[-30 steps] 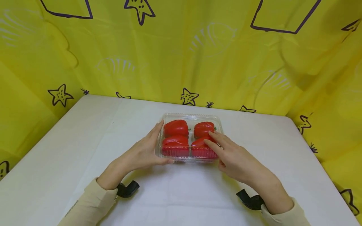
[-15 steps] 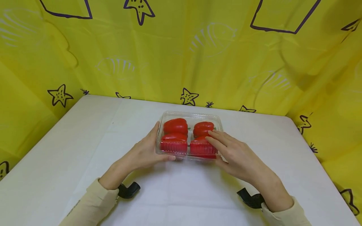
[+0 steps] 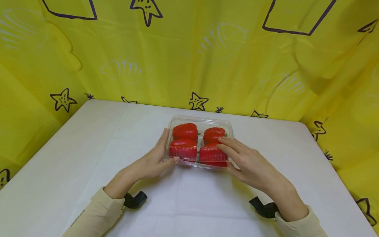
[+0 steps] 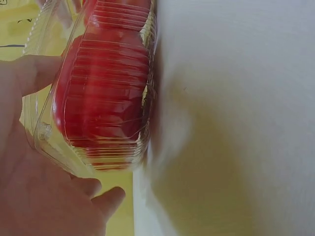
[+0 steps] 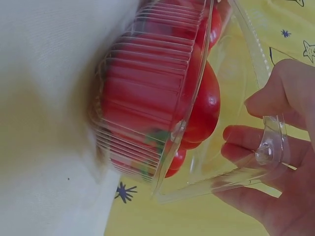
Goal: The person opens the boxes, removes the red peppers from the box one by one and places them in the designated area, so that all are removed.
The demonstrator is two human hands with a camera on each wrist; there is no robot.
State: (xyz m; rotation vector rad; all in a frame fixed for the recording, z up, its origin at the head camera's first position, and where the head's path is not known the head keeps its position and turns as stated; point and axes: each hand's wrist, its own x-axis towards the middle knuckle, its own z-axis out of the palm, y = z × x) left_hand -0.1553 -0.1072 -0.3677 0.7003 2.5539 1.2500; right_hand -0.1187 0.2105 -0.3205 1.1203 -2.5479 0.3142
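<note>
The left hand (image 3: 151, 162) grips the box (image 3: 204, 119), seemingly to steady it and its peppers (image 3: 185, 131) between both hands, while the right hand (image 3: 248, 163) curls round the lid (image 5: 264, 153) corner, apparently to hold it off the base (image 5: 178, 129).

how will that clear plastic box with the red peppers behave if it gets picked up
The clear plastic box would probably flex, since its ribbed walls look thin. Its lid might swing, since it stands partly raised. The red peppers could shift, with a gap between their two columns.
</note>
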